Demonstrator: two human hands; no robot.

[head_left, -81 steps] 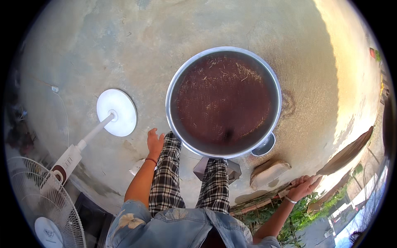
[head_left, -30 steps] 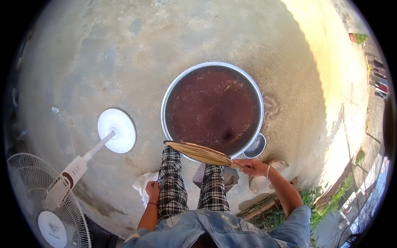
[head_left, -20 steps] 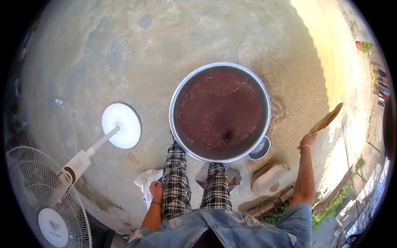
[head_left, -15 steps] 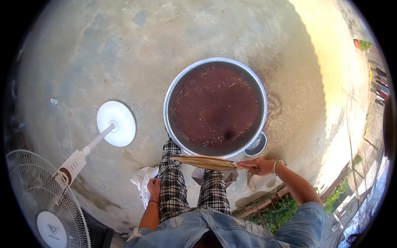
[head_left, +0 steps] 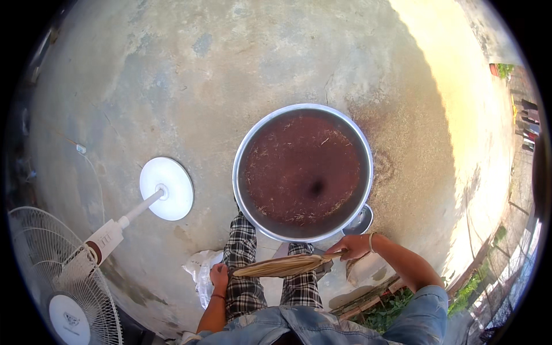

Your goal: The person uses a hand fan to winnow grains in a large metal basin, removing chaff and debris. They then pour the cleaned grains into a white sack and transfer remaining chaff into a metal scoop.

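Near pot, right hand pointing inward, grip holding fan; left hand by thigh, grip unclear

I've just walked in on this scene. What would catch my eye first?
Probably the wide metal basin in the middle, with its pale-flecked, reddish-brown contents. Just below it in the picture, the right hand grips a straw-coloured hand fan, held across above the plaid trousers. At lower left stands a white electric fan.
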